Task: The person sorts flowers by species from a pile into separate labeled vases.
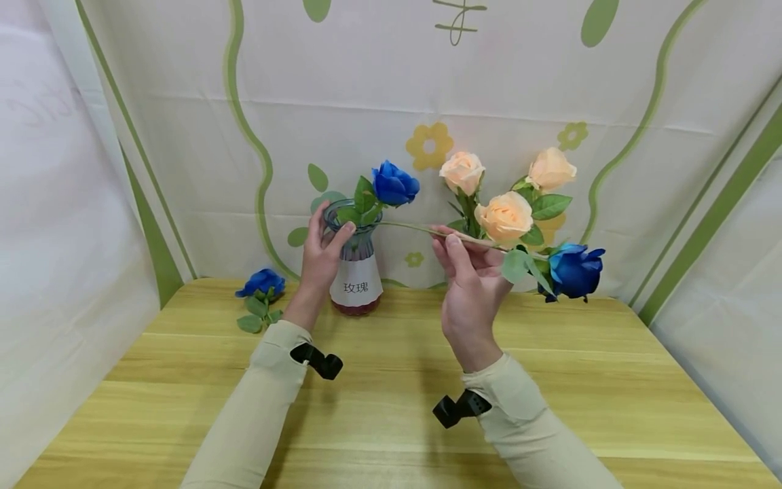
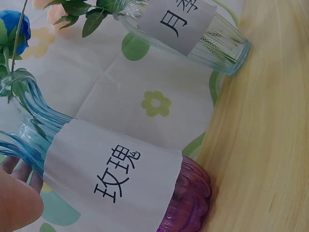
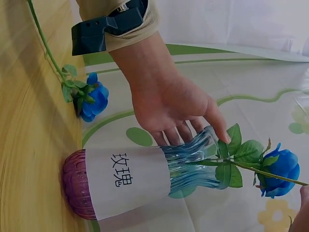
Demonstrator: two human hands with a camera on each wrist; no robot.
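My left hand [image 1: 324, 255] grips the neck of a fluted glass vase [image 2: 193, 193], blue at the top and purple at the base, with a white paper label. One blue rose [image 1: 396, 183] stands in this vase, its green leaves at the rim. My right hand [image 1: 470, 299] pinches the stem of another blue rose [image 1: 574, 272]. That stem lies nearly level, bloom to the right, its thin end reaching the vase's mouth; whether the tip is inside I cannot tell. Only a bit of the right hand [image 3: 304, 208] shows in the right wrist view.
A third blue rose [image 1: 263, 284] lies on the wooden table [image 1: 379, 407], left of the vase. Several peach roses [image 1: 506, 216] stand behind my right hand, by a second labelled glass vase [image 2: 217, 48]. A patterned cloth [image 1: 366, 75] hangs behind the table.
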